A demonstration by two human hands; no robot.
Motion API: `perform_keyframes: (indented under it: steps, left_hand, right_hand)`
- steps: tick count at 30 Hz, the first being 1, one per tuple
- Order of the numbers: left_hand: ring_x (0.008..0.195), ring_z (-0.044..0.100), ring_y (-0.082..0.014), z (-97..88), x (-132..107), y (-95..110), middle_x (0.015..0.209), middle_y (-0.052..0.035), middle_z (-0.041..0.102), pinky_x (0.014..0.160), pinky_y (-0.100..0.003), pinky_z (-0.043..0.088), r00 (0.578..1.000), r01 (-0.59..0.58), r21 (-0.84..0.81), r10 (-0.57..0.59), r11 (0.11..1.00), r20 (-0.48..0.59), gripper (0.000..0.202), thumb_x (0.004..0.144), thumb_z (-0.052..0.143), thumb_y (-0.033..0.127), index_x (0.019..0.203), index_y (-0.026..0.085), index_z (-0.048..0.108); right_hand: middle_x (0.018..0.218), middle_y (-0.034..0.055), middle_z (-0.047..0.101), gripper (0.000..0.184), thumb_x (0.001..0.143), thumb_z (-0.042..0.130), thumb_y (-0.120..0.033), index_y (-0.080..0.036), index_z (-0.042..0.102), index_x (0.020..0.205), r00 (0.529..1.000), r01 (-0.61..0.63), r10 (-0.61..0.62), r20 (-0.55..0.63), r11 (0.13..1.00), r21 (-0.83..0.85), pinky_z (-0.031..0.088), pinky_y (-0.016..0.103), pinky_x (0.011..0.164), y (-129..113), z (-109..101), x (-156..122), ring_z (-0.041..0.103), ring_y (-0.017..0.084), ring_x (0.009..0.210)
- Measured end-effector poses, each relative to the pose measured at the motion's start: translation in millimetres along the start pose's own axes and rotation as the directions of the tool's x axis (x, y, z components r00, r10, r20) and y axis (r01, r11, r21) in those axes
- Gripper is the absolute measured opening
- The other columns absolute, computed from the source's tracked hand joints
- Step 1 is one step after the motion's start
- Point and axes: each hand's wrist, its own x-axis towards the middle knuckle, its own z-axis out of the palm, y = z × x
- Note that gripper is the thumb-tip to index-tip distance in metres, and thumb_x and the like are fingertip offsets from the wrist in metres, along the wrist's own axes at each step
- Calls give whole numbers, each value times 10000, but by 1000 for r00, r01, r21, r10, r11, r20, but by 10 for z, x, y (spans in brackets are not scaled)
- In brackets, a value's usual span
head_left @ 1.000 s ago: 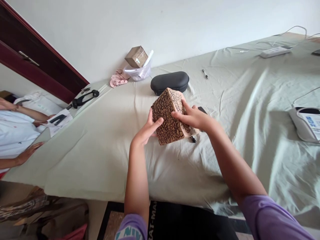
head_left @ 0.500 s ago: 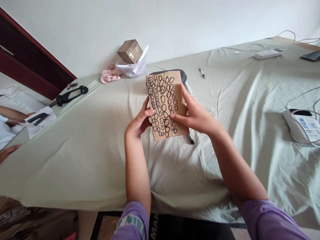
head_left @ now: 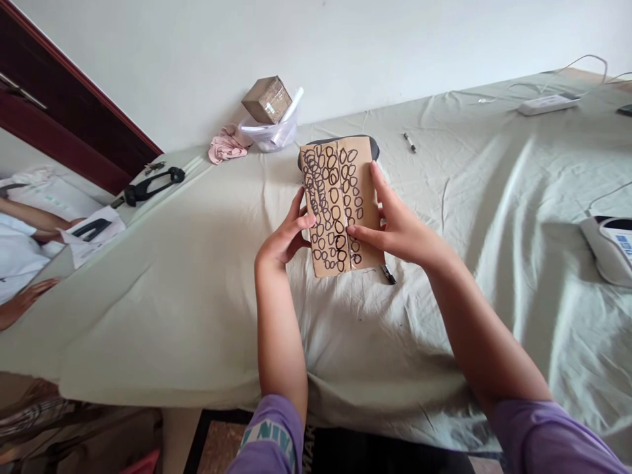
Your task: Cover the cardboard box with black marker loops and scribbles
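A brown cardboard box (head_left: 323,257), its top face covered in rows of hand-drawn black circles, is held up before me. A strip of clear tape runs down its middle. My left hand (head_left: 286,234) grips the left edge, thumb on the face. On the right side my right hand (head_left: 395,220) holds it too, thumb on the face and index finger along the edge. Behind the box shows part of a dark rounded case (head_left: 374,149), mostly hidden. A black marker (head_left: 389,274) lies on the cloth just below the box's lower right corner.
A grey-green cloth (head_left: 197,316) covers the table. At the back stand a plastic tub (head_left: 271,137) with a small carton (head_left: 267,100), a pink cloth (head_left: 228,145) and a pen (head_left: 409,143). A power strip (head_left: 548,104) and white device (head_left: 609,247) lie right. Another person's hand (head_left: 34,296) rests left.
The view has shifted a little, so the scene sits further right. Both hands keep their hold on the box, which stays in nearly the same pose.
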Motion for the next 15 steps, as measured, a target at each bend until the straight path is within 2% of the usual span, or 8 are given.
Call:
perform_keyframes:
  steps: [5,8,11,15]
  left_hand:
    - [1502,470,-462,-6,-18,16,1721,-53,427,1119,-638,512,999,-26,-14,25,1000,-33,1101,766,795,657,1689,482,220]
    - [1483,520,-456,12,-60,55,1669,-70,506,1118,-607,529,997,-63,-2,63,998,-33,1049,780,768,697,1673,440,282]
    - [1467,556,-445,47,-98,98,1610,-97,574,1112,-577,546,994,-100,-3,99,995,-36,1002,789,734,729,1646,370,360]
    - [1463,569,-434,104,-125,106,1532,-119,643,1100,-570,562,992,-111,-46,108,993,-66,984,797,672,767,1623,305,404]
  right_hand:
    - [1766,82,307,1270,882,754,-623,-401,-156,1739,999,-50,50,13,999,7,629,592,1055,-67,12,-4,594,429,1387]
    - [1666,75,440,1190,920,673,-673,-399,-143,1742,997,-80,80,4,997,22,626,546,1058,-79,-1,-2,652,380,1306]
    - [1560,71,550,1063,943,597,-721,-398,8,1766,993,-109,114,-36,987,116,580,556,1121,-8,-31,35,630,359,1344]
    - [1559,91,586,953,913,546,-804,-357,299,1717,974,-191,218,-61,935,298,556,591,1138,209,-67,120,571,371,1444]
